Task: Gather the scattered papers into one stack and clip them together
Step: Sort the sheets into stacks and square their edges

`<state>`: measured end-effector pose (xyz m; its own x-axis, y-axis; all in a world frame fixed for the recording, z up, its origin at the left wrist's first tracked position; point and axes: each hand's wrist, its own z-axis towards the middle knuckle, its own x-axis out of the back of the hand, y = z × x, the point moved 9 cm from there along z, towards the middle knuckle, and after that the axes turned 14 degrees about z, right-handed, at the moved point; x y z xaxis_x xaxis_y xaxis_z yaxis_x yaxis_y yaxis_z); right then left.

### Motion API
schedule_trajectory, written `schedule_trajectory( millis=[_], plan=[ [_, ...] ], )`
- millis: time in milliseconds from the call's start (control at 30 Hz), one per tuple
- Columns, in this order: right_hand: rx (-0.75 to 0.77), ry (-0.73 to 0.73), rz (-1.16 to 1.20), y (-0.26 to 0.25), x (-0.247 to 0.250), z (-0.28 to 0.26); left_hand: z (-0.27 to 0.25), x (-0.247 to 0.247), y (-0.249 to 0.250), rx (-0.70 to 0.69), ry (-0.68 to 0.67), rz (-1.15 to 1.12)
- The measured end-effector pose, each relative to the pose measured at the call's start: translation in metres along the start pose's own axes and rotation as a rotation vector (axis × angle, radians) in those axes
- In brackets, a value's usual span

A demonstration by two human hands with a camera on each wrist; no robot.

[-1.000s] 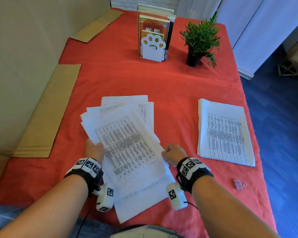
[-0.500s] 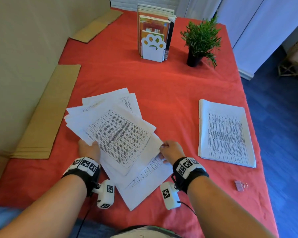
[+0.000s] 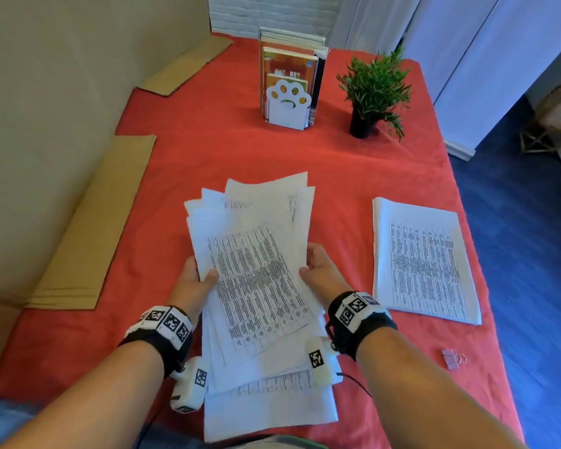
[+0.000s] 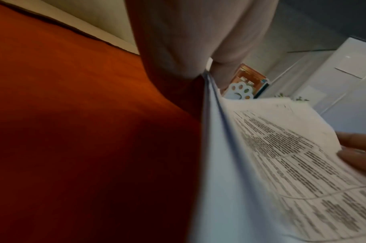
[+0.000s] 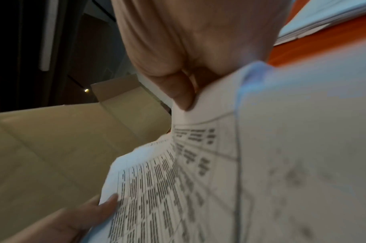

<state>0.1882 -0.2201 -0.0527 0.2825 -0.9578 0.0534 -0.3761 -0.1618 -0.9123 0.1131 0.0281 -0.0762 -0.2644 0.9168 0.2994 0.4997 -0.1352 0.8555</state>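
A loose bundle of printed papers (image 3: pixel 256 280) is lifted off the red table, its sheets fanned unevenly at the far end. My left hand (image 3: pixel 195 280) grips the bundle's left edge, thumb on top. On the opposite edge my right hand (image 3: pixel 318 270) pinches the sheets. The left wrist view shows the papers (image 4: pixel 281 164) edge-on under my left hand (image 4: pixel 190 54). In the right wrist view, my right hand (image 5: pixel 184 78) has its thumb pressed on the papers (image 5: pixel 250 164). A small pink binder clip (image 3: pixel 450 358) lies on the cloth at the right, near the table edge.
A second neat stack of printed sheets (image 3: pixel 425 260) lies flat to the right. A paw-shaped bookend with books (image 3: pixel 289 82) and a potted plant (image 3: pixel 374 92) stand at the back. Cardboard strips (image 3: pixel 91 228) lie along the left wall. The table edge drops to blue floor at right.
The papers lay spread on the table with both hands at their near edge; now both hands have drawn them together, turned them upright and raised them off the cloth.
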Motion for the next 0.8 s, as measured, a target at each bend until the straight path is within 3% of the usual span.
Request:
schedule_trajectory(
  millis=[233,433,533,633,800],
  plan=[
    [0.115,0.036,-0.009,-0.033,0.012,-0.012,-0.009,0.0,0.043,-0.149,0.092,0.04],
    [0.51,0.215,0.174,-0.126,0.032,-0.032,-0.037,0.009,0.159,-0.491,0.213,-0.009],
    [0.61,0.208,0.303,-0.153,0.041,-0.042,-0.059,0.01,0.2,-0.639,0.214,-0.081],
    [0.633,0.186,0.386,-0.159,0.045,-0.051,-0.076,0.008,0.215,-0.749,0.238,-0.081],
    [0.552,0.212,0.451,-0.129,0.052,-0.06,-0.076,0.0,0.187,-0.735,0.211,-0.085]
  ],
)
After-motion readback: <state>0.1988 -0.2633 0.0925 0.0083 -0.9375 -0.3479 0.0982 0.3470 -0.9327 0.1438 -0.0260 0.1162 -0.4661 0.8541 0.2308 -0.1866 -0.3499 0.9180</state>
